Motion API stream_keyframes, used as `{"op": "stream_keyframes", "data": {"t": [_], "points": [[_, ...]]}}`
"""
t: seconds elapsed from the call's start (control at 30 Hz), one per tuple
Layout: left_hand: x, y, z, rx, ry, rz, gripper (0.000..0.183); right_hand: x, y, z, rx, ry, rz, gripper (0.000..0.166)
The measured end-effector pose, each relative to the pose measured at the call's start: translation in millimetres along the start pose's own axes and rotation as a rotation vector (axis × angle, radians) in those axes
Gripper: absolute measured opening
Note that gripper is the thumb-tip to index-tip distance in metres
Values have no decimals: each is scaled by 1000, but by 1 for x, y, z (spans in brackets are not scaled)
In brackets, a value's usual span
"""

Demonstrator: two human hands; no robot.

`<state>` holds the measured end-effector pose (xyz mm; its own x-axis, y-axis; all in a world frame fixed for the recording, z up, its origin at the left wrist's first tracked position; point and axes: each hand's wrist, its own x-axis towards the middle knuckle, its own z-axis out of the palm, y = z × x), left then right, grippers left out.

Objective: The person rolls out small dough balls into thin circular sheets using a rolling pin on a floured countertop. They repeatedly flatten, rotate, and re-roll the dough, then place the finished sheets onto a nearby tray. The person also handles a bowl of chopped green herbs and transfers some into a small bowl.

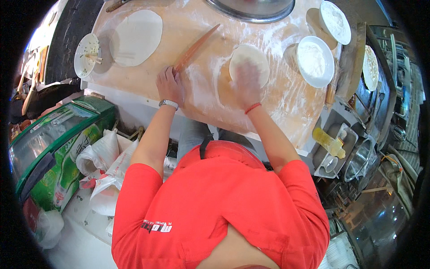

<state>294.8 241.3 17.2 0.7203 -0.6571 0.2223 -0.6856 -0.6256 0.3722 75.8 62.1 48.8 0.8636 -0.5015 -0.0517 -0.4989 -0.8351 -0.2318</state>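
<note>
My left hand (169, 85), with a watch on its wrist, is closed over the near end of a tapered wooden rolling pin (199, 47). The pin slants away to the right across the floured wooden board (205, 90). Blurred by motion, my right hand (248, 79) lies palm down over the near part of a small round dough sheet (247, 53); its fingers cannot be made out. A larger, thinner dough sheet (137, 37) is spread flat at the far left of the board.
At right stand a bowl of flour (310, 60) and another white bowl (334, 22). A bowl with chopsticks (82, 55) sits at the left edge. A round metal rim (252, 16) is at the back. Beyond the right edge are a yellow squeeze bottle (324, 139) and a griddle (379, 101).
</note>
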Motion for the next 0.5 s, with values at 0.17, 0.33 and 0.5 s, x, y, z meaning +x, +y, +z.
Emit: {"op": "stream_keyframes", "data": {"t": [0.17,0.33,0.5], "points": [[2,5,-4,-45,10,10,34,-5,-52,24,280,-59,-469,45],[0,-7,3,-28,6,27,34,91,-30,0,309,36,141,49],[-1,1,-5,-44,37,27,35,37,45,0,124,242,214,67]]}}
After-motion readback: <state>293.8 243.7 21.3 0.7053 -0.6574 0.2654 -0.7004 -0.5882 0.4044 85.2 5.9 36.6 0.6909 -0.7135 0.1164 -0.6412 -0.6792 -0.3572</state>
